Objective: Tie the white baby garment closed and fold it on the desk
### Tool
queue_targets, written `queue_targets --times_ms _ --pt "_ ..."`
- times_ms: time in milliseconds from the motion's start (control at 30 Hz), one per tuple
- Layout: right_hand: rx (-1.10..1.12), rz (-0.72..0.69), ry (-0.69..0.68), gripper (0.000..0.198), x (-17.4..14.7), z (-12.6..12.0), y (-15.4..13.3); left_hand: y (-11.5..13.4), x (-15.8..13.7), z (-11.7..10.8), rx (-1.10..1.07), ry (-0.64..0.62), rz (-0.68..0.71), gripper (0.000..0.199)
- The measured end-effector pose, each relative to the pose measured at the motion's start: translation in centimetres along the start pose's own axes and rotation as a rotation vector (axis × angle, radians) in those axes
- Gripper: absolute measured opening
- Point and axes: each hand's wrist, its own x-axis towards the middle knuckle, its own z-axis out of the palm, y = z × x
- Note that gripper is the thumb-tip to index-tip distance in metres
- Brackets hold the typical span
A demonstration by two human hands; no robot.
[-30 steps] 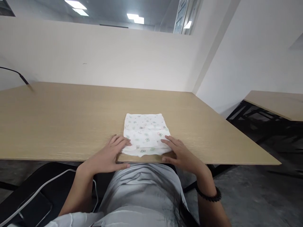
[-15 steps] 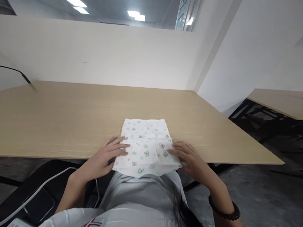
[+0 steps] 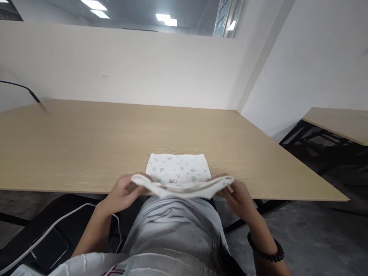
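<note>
A white cloth [image 3: 179, 168] printed with small green, pink and black animal figures lies partly on the table, at its front edge. Its near part is lifted and bent up, so I see its edge as a curved band. My left hand [image 3: 126, 191] grips the left end of this raised part, thumb on the near side and fingers behind it. At the right end my right hand [image 3: 237, 195] holds the cloth too, its fingers largely hidden behind the fabric. A black beaded bracelet [image 3: 266, 251] circles my right wrist.
The wooden table [image 3: 86, 142] reaches back to a white wall [image 3: 138, 69]. A black cable [image 3: 33, 96] rests at the far left. Below left are a black chair [image 3: 66, 214] and a white cable [image 3: 60, 218]. Another table [image 3: 339, 122] stands at the right.
My hands lay on the flat cloth; now they grip its near part at both ends and have raised it. The cloth's far edge has come slightly nearer to me.
</note>
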Motion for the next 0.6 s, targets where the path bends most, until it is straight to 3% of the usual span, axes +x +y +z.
queue_targets --times_ms 133,267,333,400,533,600 --pt "0.054 0.211 0.126 0.034 2.9 1.1 0.0 -0.1 2.6 1.1 -0.221 0.175 -0.246 0.042" --pt "0.022 0.348 0.198 0.031 5.0 2.5 1.3 -0.1 4.9 1.6 -0.306 0.156 -0.412 0.079" --pt "0.019 0.374 0.189 0.04 5.1 3.0 1.7 0.1 5.3 1.6 -0.284 0.112 -0.436 0.089" --pt "0.012 0.362 0.175 0.043 4.7 3.3 1.8 0.2 5.2 1.4 -0.237 0.05 -0.405 0.082" --pt "-0.113 0.321 0.159 0.024 4.0 3.7 1.1 -0.1 4.7 0.8 -0.015 -0.074 -0.34 0.046" --pt "-0.156 0.315 0.169 0.024 3.8 3.8 0.8 -0.5 4.6 0.6 0.082 -0.082 -0.315 0.043"
